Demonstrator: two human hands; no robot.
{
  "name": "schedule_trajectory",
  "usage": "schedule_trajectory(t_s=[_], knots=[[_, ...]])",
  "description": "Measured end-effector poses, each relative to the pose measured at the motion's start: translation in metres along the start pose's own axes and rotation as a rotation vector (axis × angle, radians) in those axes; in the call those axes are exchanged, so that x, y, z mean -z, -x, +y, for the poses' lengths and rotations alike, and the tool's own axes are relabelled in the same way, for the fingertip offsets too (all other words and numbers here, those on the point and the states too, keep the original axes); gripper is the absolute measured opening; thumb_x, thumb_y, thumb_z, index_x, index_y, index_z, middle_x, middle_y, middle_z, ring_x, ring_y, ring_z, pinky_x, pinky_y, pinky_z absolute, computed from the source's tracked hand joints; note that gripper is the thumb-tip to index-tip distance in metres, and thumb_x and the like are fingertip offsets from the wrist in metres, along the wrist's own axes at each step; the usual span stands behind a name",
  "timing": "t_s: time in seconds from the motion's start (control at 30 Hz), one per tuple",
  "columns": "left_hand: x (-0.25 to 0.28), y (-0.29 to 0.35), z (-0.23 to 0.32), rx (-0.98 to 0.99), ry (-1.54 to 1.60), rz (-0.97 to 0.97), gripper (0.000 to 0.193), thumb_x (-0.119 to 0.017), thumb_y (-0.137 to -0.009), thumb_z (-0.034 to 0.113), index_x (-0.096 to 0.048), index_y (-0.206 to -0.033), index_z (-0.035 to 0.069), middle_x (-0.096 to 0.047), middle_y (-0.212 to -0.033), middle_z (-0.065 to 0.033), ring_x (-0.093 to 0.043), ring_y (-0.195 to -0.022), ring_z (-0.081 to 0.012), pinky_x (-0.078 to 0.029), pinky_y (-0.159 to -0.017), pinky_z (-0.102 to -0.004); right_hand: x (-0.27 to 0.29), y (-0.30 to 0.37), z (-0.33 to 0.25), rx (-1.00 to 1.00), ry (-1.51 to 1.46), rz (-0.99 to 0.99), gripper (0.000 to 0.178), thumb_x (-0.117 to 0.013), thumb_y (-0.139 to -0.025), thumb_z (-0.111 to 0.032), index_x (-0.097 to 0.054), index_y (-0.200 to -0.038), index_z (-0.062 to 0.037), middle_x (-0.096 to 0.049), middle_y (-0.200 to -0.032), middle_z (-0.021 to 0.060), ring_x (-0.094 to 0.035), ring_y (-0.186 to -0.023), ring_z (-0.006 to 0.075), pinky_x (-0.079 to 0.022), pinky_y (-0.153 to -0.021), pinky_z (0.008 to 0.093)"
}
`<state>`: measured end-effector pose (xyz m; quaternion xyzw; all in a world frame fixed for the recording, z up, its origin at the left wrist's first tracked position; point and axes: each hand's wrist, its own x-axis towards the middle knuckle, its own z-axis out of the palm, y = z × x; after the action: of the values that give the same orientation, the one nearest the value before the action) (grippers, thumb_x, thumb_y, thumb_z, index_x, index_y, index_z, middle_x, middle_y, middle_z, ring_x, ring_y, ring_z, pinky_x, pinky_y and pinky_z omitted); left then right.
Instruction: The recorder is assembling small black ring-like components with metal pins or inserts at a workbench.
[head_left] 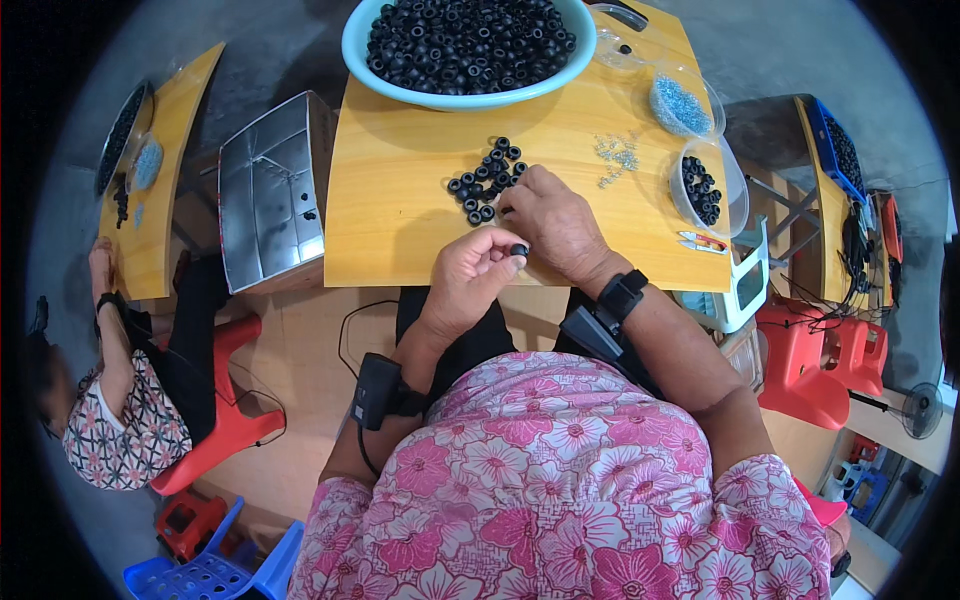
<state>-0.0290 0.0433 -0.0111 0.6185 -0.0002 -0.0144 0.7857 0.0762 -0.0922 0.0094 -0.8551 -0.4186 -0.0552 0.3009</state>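
Between the thumb and forefinger of my left hand (465, 275) is a small black ring-shaped piece (519, 250), held just over the table's near edge. My right hand (553, 222) lies just beyond it, fingers curled and pressed together at the right side of a loose pile of black ring-shaped pieces (487, 180). Its fingertips are partly hidden, so what they grip, if anything, cannot be made out. Right of the pile, small clear bits (618, 155) lie scattered on the wooden table (400, 200).
A light-blue basin (468, 100) heaped with black pieces stands at the far edge. On the right are a tub of bluish clear bits (682, 105), a tub of black pieces (702, 190) and red-handled snips (704, 243). Another person (125, 420) sits at a table on the left.
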Motion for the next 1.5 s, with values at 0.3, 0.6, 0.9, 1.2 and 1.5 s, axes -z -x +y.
schedule_trajectory(t_s=[0.3,0.6,0.9,1.2,1.5], knots=[[-0.007,-0.006,0.006,0.111,0.013,0.067,0.020,-0.056,-0.092,0.011,-0.059,-0.109,-0.001,-0.060,-0.090,-0.0011,-0.055,-0.079,-0.0073,-0.047,-0.074,-0.0233,0.033,0.037,0.009,-0.503,-0.811,0.000,0.013,-0.066,-0.082,-0.002,-0.065,-0.094,0.0023,-0.066,-0.080,0.0060,-0.061,-0.069,0.0085,-0.050,-0.064,0.0234],[-0.027,-0.021,-0.001,0.119,0.120,0.092,0.021,-0.056,-0.094,0.014,-0.059,-0.110,0.001,-0.061,-0.091,-0.0026,-0.056,-0.080,-0.0086,-0.048,-0.075,-0.0247,0.046,0.054,0.009,-0.706,-1.073,0.054,0.015,-0.062,-0.086,0.000,-0.065,-0.100,0.0043,-0.066,-0.084,0.0048,-0.061,-0.069,0.0101,-0.052,-0.066,0.0234],[-0.026,-0.023,-0.001,0.143,0.050,0.062,0.021,-0.055,-0.093,0.012,-0.059,-0.109,-0.001,-0.062,-0.091,-0.0031,-0.057,-0.080,-0.0092,-0.048,-0.075,-0.0242,0.042,0.055,0.011,-0.750,-1.132,0.044,0.018,-0.055,-0.089,-0.001,-0.064,-0.105,0.0050,-0.065,-0.087,0.0067,-0.061,-0.073,0.0115,-0.053,-0.072,0.0255],[-0.023,-0.023,-0.001,0.141,0.073,0.050,0.021,-0.053,-0.094,0.013,-0.058,-0.110,-0.001,-0.062,-0.090,-0.0028,-0.057,-0.080,-0.0093,-0.048,-0.076,-0.0246,0.037,0.049,0.008,-0.755,-1.175,0.070,0.015,-0.060,-0.086,0.001,-0.064,-0.100,0.0053,-0.065,-0.087,0.0068,-0.062,-0.072,0.0115,-0.052,-0.068,0.0240],[-0.021,-0.023,-0.003,0.132,0.091,0.044,0.019,-0.054,-0.094,0.012,-0.058,-0.107,0.000,-0.061,-0.090,-0.0018,-0.057,-0.080,-0.0081,-0.048,-0.076,-0.0235,0.035,0.047,0.007,-0.741,-1.109,0.065,0.014,-0.062,-0.085,0.000,-0.064,-0.098,0.0051,-0.066,-0.085,0.0066,-0.062,-0.072,0.0114,-0.051,-0.068,0.0232]])
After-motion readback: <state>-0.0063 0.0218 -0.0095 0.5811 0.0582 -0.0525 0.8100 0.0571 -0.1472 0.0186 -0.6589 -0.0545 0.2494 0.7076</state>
